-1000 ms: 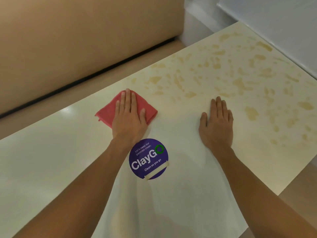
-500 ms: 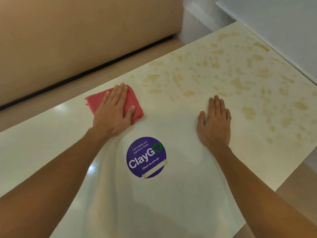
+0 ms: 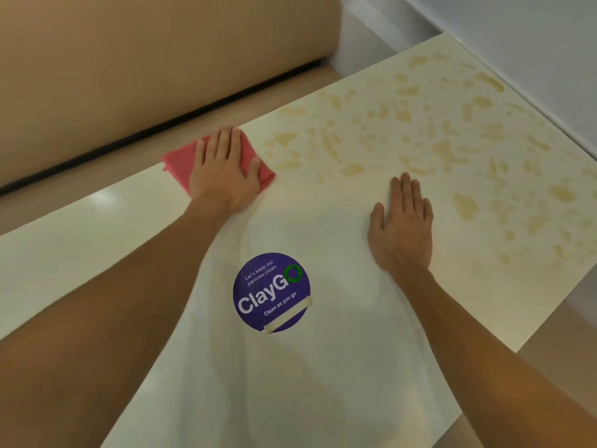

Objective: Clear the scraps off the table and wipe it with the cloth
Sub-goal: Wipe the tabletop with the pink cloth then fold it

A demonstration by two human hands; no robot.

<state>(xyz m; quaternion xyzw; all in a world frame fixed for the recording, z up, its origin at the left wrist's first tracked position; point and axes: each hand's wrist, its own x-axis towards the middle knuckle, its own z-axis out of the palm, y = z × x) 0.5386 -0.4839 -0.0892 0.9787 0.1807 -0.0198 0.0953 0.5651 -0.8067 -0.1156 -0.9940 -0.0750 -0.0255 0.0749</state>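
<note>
A folded red cloth lies on the cream table close to its far edge. My left hand presses flat on top of the cloth and covers most of it. My right hand rests palm down on the bare tabletop to the right, fingers slightly apart, holding nothing. Yellowish-brown smears speckle the table's far right part, beyond and beside my right hand. No loose scraps show on the table.
A round purple "ClayGo" sticker is taped to the table between my forearms. A beige padded bench back runs behind the far edge. A pale wall borders the right end. The floor shows at the lower right.
My left hand slid the cloth left, then away toward the far edge of the table. My right hand stayed where it was.
</note>
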